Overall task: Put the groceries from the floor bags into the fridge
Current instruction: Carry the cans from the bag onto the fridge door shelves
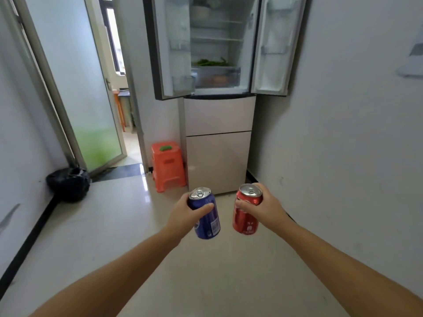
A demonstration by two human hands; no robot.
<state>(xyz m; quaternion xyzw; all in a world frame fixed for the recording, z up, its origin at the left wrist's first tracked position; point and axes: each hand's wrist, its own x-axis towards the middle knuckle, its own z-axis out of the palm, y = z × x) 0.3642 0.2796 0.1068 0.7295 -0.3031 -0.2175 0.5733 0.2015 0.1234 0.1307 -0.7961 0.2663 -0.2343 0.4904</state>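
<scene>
The left hand (183, 213) curls its grip round a smooth blue aluminium drink can (206, 216), and the right hand (263, 208) curls round a glossy red aluminium drink can (245, 213); both cans are upright, a little tilted, and held apart above the pale polished floor (114, 225). Ahead stands the beige fridge (218, 145), both upper doors open, with something green, perhaps vegetables (210, 62), on a low shelf. An orange plastic stool (167, 167) stands just beside the fridge, and a black plastic bag (68, 183) lies at the left wall edge.
</scene>
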